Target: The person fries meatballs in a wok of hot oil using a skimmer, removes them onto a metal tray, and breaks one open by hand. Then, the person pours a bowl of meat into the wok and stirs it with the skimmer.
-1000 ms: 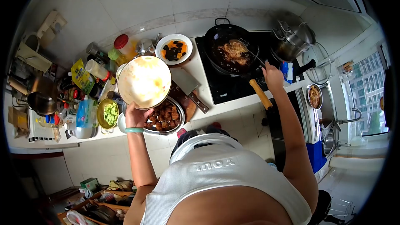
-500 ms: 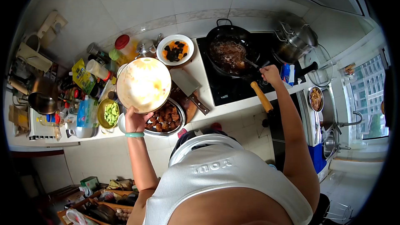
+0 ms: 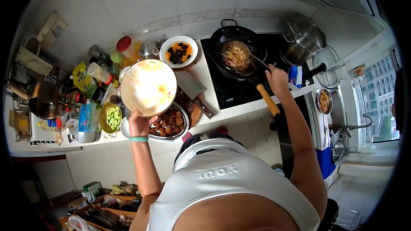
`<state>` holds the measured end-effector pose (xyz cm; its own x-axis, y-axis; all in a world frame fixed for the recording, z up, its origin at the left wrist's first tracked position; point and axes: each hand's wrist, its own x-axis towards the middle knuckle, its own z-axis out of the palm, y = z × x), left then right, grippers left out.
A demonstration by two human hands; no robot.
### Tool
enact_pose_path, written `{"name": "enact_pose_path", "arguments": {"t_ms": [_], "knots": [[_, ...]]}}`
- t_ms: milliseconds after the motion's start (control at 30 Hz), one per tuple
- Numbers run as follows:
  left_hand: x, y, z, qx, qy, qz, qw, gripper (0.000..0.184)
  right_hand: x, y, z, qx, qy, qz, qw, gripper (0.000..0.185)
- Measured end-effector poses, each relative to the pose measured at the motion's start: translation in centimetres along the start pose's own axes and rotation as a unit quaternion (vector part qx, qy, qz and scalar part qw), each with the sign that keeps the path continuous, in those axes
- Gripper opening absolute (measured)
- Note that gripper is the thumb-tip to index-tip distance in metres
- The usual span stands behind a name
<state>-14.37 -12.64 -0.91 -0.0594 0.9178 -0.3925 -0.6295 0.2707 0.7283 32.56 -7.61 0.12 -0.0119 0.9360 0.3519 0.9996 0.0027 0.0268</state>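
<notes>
My left hand [image 3: 140,125], with a green bangle at the wrist, grips the rim of a white bowl [image 3: 148,87] streaked with orange residue. The bowl is held over the counter, partly covering a metal tray [image 3: 187,129] of browned fried pieces [image 3: 169,123]. My right hand [image 3: 277,79] is closed around the dark handle of a metal ladle [image 3: 257,57]. Its round head is in the black wok [image 3: 217,60], among brown bubbling oil and food bits [image 3: 235,55]; whether the head has holes I cannot tell. The wok's wooden handle [image 3: 268,100] points toward me.
A cleaver [image 3: 195,92] lies on a cutting board [image 3: 196,115] between bowl and black cooktop [image 3: 229,98]. Behind stands a plate of orange and black pieces [image 3: 179,52]. Left are a bowl of green chunks [image 3: 113,117] and several bottles. A steel pot [image 3: 299,40] stands right of the wok.
The ladle's head has moved left and up within the wok and now shows lighter food. My right hand has shifted slightly down. The bowl has hardly moved.
</notes>
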Motion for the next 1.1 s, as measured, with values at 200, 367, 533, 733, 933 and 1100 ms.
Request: {"name": "enact_pose_path", "arguments": {"t_ms": [200,367,533,733,933,1100], "knots": [[0.2,-0.2,0.1,0.002,-0.007,0.009,1.0,0.054,-1.7,0.4,-2.8,-0.046,-0.012,-0.003,0.999,0.029],[0.2,-0.7,0.3,0.0,-0.022,0.015,1.0,0.055,-2.4,1.9,-1.3,-0.046,-0.011,-0.014,0.999,0.029],[0.1,-0.8,0.2,-0.018,-0.035,0.015,0.999,0.045,-1.5,2.3,1.2,-0.044,-0.03,0.007,0.999,0.028],[-0.5,-0.9,0.0,-0.013,-0.017,0.029,0.999,0.054,-0.2,3.4,3.2,0.198,-0.062,0.133,0.969,0.02],[-0.9,-1.2,-0.5,-0.021,-0.011,0.039,0.999,0.051,2.3,2.4,4.6,0.626,-0.242,0.46,0.582,0.022],[-0.8,-1.5,-0.4,-0.023,0.004,0.028,0.999,0.047,2.3,2.5,6.7,0.646,-0.22,0.436,0.587,0.02]]}}
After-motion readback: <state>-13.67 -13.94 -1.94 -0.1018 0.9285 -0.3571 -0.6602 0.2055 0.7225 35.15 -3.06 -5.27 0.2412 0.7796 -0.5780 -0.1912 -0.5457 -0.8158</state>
